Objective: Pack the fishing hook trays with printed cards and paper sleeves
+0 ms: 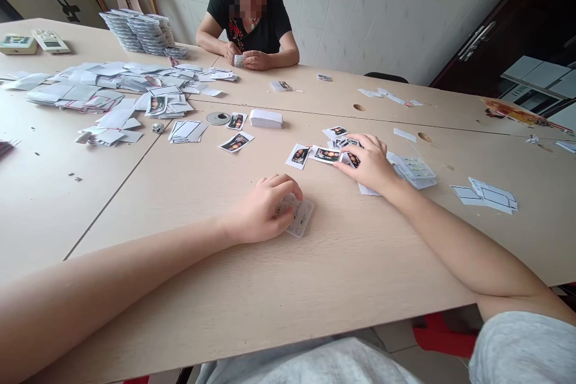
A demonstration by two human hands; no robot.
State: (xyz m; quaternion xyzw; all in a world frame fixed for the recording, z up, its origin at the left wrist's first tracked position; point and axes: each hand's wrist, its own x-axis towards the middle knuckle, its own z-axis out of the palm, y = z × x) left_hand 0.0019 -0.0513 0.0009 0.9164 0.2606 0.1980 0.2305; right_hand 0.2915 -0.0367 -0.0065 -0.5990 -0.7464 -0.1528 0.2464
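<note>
Bare table (189,288) is seen along the lower frame edge. At centre, the clear tray (300,216) is pinned flat under the curled left hand (265,207); the right hand (371,162) (fingers spread) is pressed on picture cards (327,154) just right.

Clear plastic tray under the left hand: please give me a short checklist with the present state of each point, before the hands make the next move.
1. Left hand rests on the clear plastic tray: ok.
2. Tray lies flat on the table: ok.
3. Right hand touches the small printed cards: ok.
4. A card is pinched between the right fingers: cannot tell.
5. Tray pockets filled: cannot tell, hand covers most of it.
6. Other person's hands are apart, at the far side: ok.
</note>
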